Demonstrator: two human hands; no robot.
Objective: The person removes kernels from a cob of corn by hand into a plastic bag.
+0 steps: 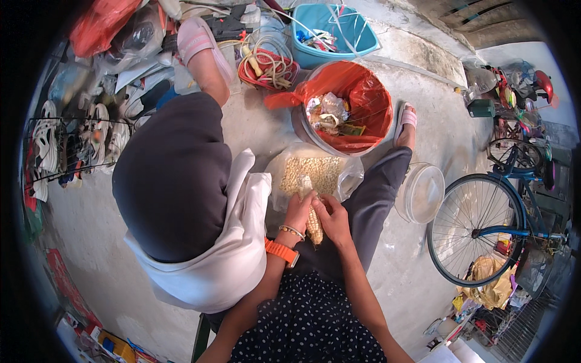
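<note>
A dried corn cob (314, 229) slants over my lap, held by both hands. Its far end looks pale and bare of kernels; rows of yellow kernels cover the near part. My left hand (299, 212), below a beaded bracelet and an orange-strapped watch (280, 251), grips the cob around its middle. From the other side, my right hand (333, 218) presses its thumb and fingers on the cob near the left hand. Just beyond lies an open clear plastic bag (351, 178) with many loose corn kernels (312, 171) in it; the cob's far tip overlaps it in view.
Behind the bag stands a bucket lined with a red plastic bag (374, 102), holding waste. A blue bin (299, 56) and red basket (265, 81) are farther off. A lidded tub (424, 193) and bicycle (476, 233) stand right; a shoe rack (66, 172) stands left. White cloth (204, 286) covers my left thigh.
</note>
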